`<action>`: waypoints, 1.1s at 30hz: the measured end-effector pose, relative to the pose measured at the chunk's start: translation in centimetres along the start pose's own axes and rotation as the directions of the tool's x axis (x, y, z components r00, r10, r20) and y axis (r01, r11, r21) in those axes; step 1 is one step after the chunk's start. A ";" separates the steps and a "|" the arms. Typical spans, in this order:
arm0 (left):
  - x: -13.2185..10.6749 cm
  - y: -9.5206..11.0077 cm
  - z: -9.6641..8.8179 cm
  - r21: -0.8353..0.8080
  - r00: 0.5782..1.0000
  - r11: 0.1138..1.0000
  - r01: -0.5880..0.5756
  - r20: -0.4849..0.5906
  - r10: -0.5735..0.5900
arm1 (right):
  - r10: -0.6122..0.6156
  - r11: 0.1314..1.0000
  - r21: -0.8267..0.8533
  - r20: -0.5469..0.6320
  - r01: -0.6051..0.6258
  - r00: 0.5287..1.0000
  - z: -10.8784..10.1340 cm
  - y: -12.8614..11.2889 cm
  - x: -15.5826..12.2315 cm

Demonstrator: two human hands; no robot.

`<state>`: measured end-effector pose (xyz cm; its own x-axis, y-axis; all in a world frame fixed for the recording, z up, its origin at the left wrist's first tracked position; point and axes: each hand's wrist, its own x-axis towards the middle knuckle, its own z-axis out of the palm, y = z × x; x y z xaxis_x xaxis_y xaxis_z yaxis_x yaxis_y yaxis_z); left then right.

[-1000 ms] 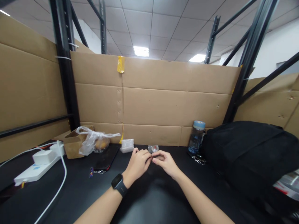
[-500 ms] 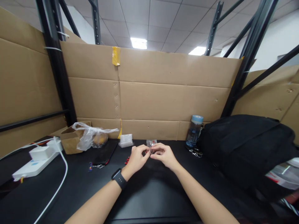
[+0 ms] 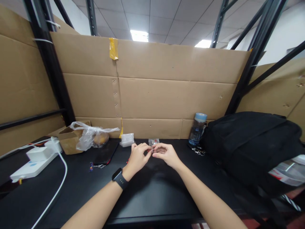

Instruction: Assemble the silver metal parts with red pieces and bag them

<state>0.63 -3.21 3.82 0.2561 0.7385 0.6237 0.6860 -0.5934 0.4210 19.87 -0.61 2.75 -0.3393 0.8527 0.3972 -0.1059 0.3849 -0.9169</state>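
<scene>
My left hand (image 3: 137, 156), with a black watch (image 3: 119, 178) on its wrist, and my right hand (image 3: 165, 154) meet over the black table (image 3: 152, 197). Both pinch a tiny object between their fingertips; it is too small to name. Just behind the fingers lies a small clear packet (image 3: 153, 141) with something red in it. A small red item peeks out under my left hand.
A black backpack (image 3: 250, 143) fills the right side, with a blue-capped bottle (image 3: 197, 128) and a metal key ring (image 3: 197, 151) beside it. At left lie a phone (image 3: 105, 154), a clear bag stack (image 3: 127, 139), a plastic bag on a cardboard box (image 3: 69, 140), and a white power strip (image 3: 30, 165). Cardboard walls stand behind.
The view has tilted down a little, so everything sits higher in the frame. Both hands stay pinched together at the same spot, shifted slightly away from me.
</scene>
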 end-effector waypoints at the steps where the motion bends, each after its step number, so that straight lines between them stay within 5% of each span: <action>1: 0.0 0.0 0.0 0.001 1.000 1.000 0.000 -0.004 0.000 | -0.015 0.999 -0.031 0.019 0.016 1.000 -0.1 -0.1 0.0; 13: -0.1 0.1 -0.2 -0.018 0.996 0.998 -0.058 0.065 0.059 | -0.191 0.895 -0.391 0.098 0.214 0.977 0.1 -0.5 -0.3; 19: 0.4 -1.4 -0.1 -0.198 0.998 0.979 0.039 0.047 -0.030 | -0.185 0.822 -0.519 0.151 0.237 0.971 -0.2 -0.3 -0.3; 23: 0.3 -1.6 0.0 -0.308 0.982 0.951 -0.013 0.176 0.070 | -0.175 0.793 -0.557 0.177 0.245 0.969 -0.6 0.2 -0.3; 33: 0.0 -3.4 0.8 0.018 0.964 0.998 -0.068 0.260 0.061 | -0.133 0.837 -0.523 0.087 0.159 0.987 -1.2 1.3 0.3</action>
<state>-1.12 -0.94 1.86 0.4658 0.7585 0.4558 0.6789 -0.6367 0.3657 20.76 0.62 1.74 -0.4020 0.7602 0.5103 0.3467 0.6422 -0.6836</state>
